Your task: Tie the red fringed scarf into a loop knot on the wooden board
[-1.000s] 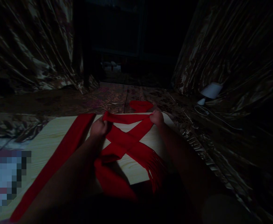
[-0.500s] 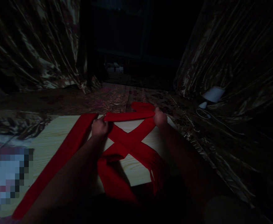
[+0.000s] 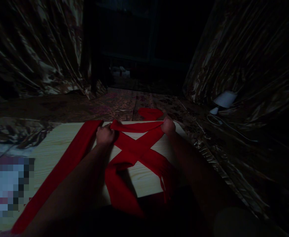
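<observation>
A long red scarf (image 3: pixel 138 148) lies on a pale wooden table (image 3: pixel 58 141), its strips crossing in an X at the middle. At the near right its fringed end hangs by the table's front edge. My left hand (image 3: pixel 105 134) is closed on the scarf at the upper left of the X. My right hand (image 3: pixel 168 126) grips it at the upper right. Between both hands a band of scarf runs across, sagging slightly. One long strip slants down the table's left side, past my left forearm. Beyond the far edge lies a further red loop.
A small white lamp (image 3: pixel 225 99) with a white cord stands at the right, on the patterned cloth floor covering. Patterned curtains (image 3: pixel 40 52) hang at both sides. A blurred-out pixelated object (image 3: pixel 6 187) is at the lower left. The room is dim.
The band between my hands has gone from taut to slightly slack and lower. My right hand has come down and slightly left; my left hand has hardly moved.
</observation>
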### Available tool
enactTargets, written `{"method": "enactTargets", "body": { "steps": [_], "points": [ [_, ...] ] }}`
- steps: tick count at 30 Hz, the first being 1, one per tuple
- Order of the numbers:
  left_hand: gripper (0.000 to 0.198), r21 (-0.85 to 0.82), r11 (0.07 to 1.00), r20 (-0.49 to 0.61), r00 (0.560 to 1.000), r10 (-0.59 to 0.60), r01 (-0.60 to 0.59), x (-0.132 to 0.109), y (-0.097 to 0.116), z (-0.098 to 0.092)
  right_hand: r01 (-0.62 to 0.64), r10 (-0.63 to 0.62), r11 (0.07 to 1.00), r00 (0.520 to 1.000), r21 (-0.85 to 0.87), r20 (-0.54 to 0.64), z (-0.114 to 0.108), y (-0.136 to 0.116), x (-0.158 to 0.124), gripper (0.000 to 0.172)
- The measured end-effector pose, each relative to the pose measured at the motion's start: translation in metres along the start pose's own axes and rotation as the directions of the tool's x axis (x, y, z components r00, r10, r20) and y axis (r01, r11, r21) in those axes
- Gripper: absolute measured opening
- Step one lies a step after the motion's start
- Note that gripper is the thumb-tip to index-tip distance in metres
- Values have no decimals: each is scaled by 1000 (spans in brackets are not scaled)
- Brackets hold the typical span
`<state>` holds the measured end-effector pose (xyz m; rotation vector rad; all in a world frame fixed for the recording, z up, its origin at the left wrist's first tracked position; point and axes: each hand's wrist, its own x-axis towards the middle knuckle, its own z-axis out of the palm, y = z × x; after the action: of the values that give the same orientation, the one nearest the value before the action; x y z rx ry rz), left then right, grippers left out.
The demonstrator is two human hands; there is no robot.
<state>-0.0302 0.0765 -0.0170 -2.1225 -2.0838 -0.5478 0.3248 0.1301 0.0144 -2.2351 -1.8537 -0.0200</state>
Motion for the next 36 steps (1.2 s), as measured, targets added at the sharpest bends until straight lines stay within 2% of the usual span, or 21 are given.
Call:
{"method": "enactTargets", "body": {
  "steps": [3,5,7,8,10,11,13,15,17,23,26,29,31,36],
  "points": [
    [50,-3,1000,-6,1000,-3,3,0,0,0,-35,30,993,999,-111,-43,1,2,-10,30],
    [52,-10,1000,-3,1000,-30,29,-1,1,1,7,-14,990,999,-139,-46,0,4,-17,36],
    [54,-29,998,2,998,-62,62,-2,3,0,140,-154,978,984,-152,-84,-3,7,-22,51],
    [56,-41,996,-2,997,-76,76,-2,4,0,242,-260,956,961,-168,-91,-5,8,-23,57],
    [61,-61,994,-10,996,-90,89,-3,4,-1,417,-432,888,901,-193,-40,-9,9,-24,61],
    [61,-67,994,-11,996,-92,91,-3,5,-1,456,-464,870,886,-189,0,-10,9,-23,61],
    [63,-67,995,-5,997,-77,76,-3,5,-2,416,-418,896,908,-153,20,-12,9,-20,60],
    [64,-58,997,6,998,-58,59,-3,5,-4,304,-308,948,951,-97,-32,-10,10,-17,63],
    [65,-38,998,20,999,-42,43,-4,5,-5,260,-263,964,963,-55,-55,-7,12,-14,65],
    [65,46,997,73,996,-59,56,-2,9,-8,385,-385,922,923,-46,12,2,20,-10,59],
    [57,51,996,204,976,-78,69,8,9,-12,390,-388,917,921,-81,38,-2,21,-5,53],
    [60,12,989,302,942,-144,147,18,7,-21,379,-382,921,924,-85,-20,-7,20,-1,55],
    [61,-11,982,291,940,-178,189,20,7,-25,384,-389,919,920,-87,-52,-8,20,0,59],
    [56,25,976,259,941,-217,218,17,6,-25,443,-441,887,897,-130,42,-2,24,-6,64]
  ]
}}
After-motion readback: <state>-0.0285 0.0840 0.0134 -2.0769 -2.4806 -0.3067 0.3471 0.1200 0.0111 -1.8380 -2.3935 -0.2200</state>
